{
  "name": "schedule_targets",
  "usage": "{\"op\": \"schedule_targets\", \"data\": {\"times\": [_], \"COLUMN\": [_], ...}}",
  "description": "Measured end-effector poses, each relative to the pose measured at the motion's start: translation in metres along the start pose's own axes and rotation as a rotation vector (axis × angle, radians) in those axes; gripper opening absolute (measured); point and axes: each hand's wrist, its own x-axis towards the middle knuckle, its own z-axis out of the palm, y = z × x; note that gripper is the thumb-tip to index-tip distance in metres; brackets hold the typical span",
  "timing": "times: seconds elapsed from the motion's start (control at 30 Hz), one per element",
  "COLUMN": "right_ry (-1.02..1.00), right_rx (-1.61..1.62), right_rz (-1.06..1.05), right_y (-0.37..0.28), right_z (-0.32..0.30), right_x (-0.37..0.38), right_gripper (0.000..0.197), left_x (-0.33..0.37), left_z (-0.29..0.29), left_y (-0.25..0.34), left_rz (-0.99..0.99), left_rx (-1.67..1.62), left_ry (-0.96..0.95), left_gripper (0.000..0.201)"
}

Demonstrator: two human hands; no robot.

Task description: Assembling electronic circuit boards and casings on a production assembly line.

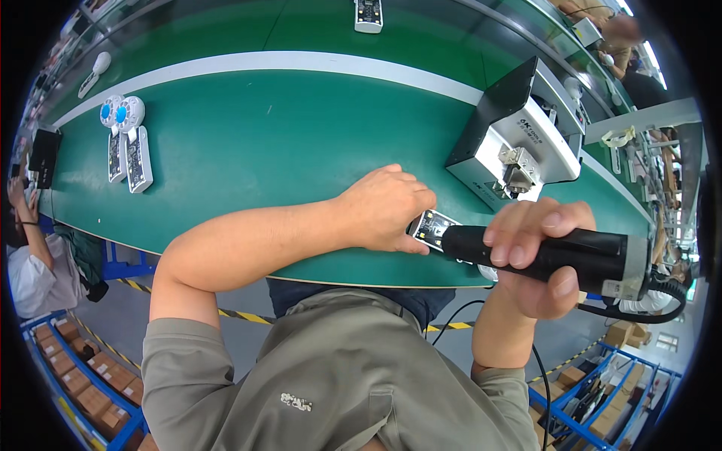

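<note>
My left hand (387, 210) is closed around one end of a white handheld device (433, 228) with an exposed dark circuit board, pressing it near the front edge of the green bench. My right hand (541, 252) wraps around a black corded electric screwdriver (590, 259). The screwdriver lies across the view and points left over the device, hiding much of it. Whether its tip touches the device cannot be made out. Just beyond the right hand stands a silver and black screw feeder (504, 139).
Two white devices (138, 161) with round blue-centred heads lie at the bench's left. Another open device (368, 15) sits on the green belt behind the white rail (323, 60). The screwdriver's cable (662, 312) loops at right. Co-workers (45, 270) are at the sides; blue racks (120, 428) hold boxes.
</note>
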Motion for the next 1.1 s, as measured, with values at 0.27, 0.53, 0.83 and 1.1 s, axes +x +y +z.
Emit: {"op": "schedule_targets", "data": {"times": [0.27,0.53,0.83,1.1], "right_ry": [-0.041,-0.105,0.055,0.331], "right_rx": [-0.05,-0.051,0.06,-0.12], "right_rz": [0.063,0.093,-0.04,-0.061], "right_y": [0.01,0.009,-0.024,-0.048], "right_z": [0.008,0.019,0.005,-0.058], "right_x": [-0.003,-0.006,-0.013,-0.054], "right_gripper": [0.037,0.034,0.037,0.035], "left_x": [-0.002,-0.001,-0.002,-0.06], "left_z": [0.002,0.002,-0.005,-0.14], "left_y": [0.002,0.0,0.0,-0.041], "left_rz": [0.031,0.045,0.057,-0.198], "left_rx": [0.035,0.056,0.127,0.025], "left_ry": [0.029,0.023,-0.048,-0.014], "left_gripper": [0.039,0.038,0.044,0.04]}}
